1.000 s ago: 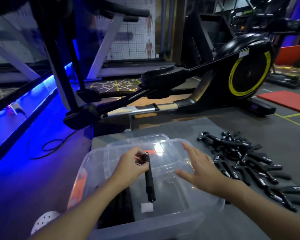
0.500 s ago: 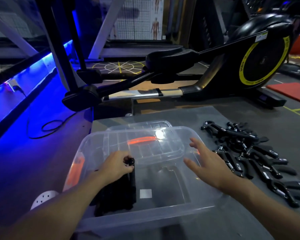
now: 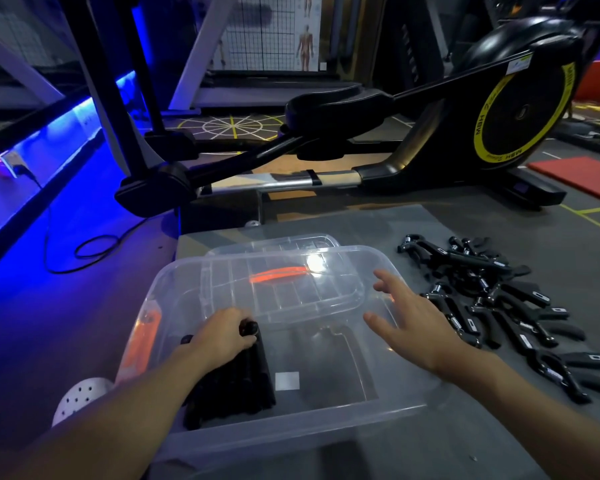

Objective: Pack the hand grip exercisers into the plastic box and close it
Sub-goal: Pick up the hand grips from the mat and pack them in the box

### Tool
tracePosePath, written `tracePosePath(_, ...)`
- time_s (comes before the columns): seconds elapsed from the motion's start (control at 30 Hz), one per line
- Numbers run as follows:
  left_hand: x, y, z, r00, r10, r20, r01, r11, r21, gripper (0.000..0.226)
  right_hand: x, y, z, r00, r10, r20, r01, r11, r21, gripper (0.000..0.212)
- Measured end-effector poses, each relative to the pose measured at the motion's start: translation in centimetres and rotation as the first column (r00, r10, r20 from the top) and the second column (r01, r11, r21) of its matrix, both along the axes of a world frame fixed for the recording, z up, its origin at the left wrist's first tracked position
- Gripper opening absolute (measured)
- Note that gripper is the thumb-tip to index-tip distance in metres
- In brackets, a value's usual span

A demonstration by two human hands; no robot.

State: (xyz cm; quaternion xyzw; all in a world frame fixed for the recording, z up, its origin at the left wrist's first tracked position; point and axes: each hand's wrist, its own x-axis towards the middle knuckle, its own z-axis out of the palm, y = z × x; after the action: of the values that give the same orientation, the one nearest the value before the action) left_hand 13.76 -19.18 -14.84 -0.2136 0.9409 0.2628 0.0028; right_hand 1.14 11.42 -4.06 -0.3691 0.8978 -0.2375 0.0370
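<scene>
The left hand [image 3: 222, 336] is reaching down inside the clear plastic box [image 3: 284, 424], its grip closed around the top of a black exerciser [image 3: 257, 358] that it is setting against the row already packed along the box's left side; that piece's long axis is running from the near wall toward the far one, parallel to its neighbours. The right hand [image 3: 413, 327] is hovering over the box's right rim, fingers spread and holding nothing. The loose exercisers [image 3: 499, 306] are lying in a heap on the bench [image 3: 447, 455], just to the right of that open hand, so the right hand looks nearer for the next pickup. The lid [image 3: 281, 289] is leaning at the box's far end, not yet fitted.
</scene>
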Motion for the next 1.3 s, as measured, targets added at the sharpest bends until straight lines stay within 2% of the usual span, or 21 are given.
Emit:
tracePosePath(0.17, 0.1, 0.1, 0.0, 1.0, 0.0, 0.018, 0.0, 1.0, 0.009, 0.013, 0.0, 0.0, 0.1, 1.0, 0.008, 0.007, -0.008, 1.0, -0.013, 0.066)
tracePosePath(0.27, -0.1, 0.7, 0.8, 1.0, 0.025, -0.007, -0.024, 1.0, 0.017, 0.027, -0.1, 0.1, 0.1, 1.0, 0.014, 0.014, -0.014, 0.999, -0.03, 0.066)
tracePosePath(0.33, -0.8, 1.7, 1.9, 0.998, 0.017, -0.064, -0.017, 1.0, 0.013, 0.04, -0.2, 0.2, -0.2, 1.0, 0.014, 0.023, -0.013, 0.999, -0.048, 0.066)
tracePosePath(0.43, -2.6, 4.6, 4.7, 0.975, -0.057, -0.213, 0.058, 0.998, 0.0, 0.04, -0.6, 0.4, -0.7, 0.996, -0.01, 0.083, 0.023, 0.987, -0.159, 0.062)
tracePosePath(0.5, -4.0, 7.3, 6.8, 0.939, -0.131, -0.318, 0.136, 0.991, -0.005, 0.036, -0.7, 0.5, -0.5, 0.975, -0.052, 0.217, 0.124, 0.935, -0.333, 0.055)
tracePosePath(0.57, -5.4, 10.2, 8.8, 0.896, -0.196, -0.399, 0.208, 0.978, -0.014, 0.031, -1.1, 0.7, -0.3, 0.937, -0.117, 0.33, 0.271, 0.84, -0.47, 0.043)
tracePosePath(0.67, -7.9, 14.2, 11.0, 0.848, -0.258, -0.464, 0.285, 0.959, -0.014, 0.028, -2.3, 2.0, -0.7, 0.894, -0.221, 0.39, 0.409, 0.759, -0.506, 0.027)
tracePosePath(0.77, -10.8, 17.3, 11.8, 0.833, -0.314, -0.456, 0.334, 0.942, -0.039, 0.04, -4.3, 4.9, -2.1, 0.849, -0.348, 0.397, 0.508, 0.743, -0.435, 0.022)
tracePosePath(0.87, -13.5, 19.5, 11.3, 0.855, -0.349, -0.383, 0.339, 0.936, -0.094, 0.036, -6.3, 8.6, -4.0, 0.795, -0.502, 0.34, 0.596, 0.753, -0.279, 0.011)
tracePosePath(0.93, -14.9, 20.5, 10.6, 0.859, -0.371, -0.353, 0.349, 0.929, -0.126, 0.036, -7.2, 10.6, -5.7, 0.74, -0.572, 0.354, 0.657, 0.727, -0.199, 0.014)
tracePosePath(1.03, -15.9, 21.2, 9.0, 0.873, -0.373, -0.314, 0.339, 0.927, -0.161, 0.049, -7.8, 12.1, -8.8, 0.687, -0.629, 0.364, 0.692, 0.719, -0.066, 0.034)
tracePosePath(1.13, -16.1, 21.2, 7.2, 0.851, -0.432, -0.3, 0.348, 0.89, -0.293, 0.06, -7.5, 11.9, -11.5, 0.68, -0.633, 0.37, 0.67, 0.741, 0.036, 0.05)
tracePosePath(1.3, -16.7, 20.4, 6.0, 0.831, -0.468, -0.3, 0.366, 0.867, -0.338, 0.052, -7.1, 10.9, -14.5, 0.677, -0.657, 0.331, 0.675, 0.734, 0.076, 0.083)
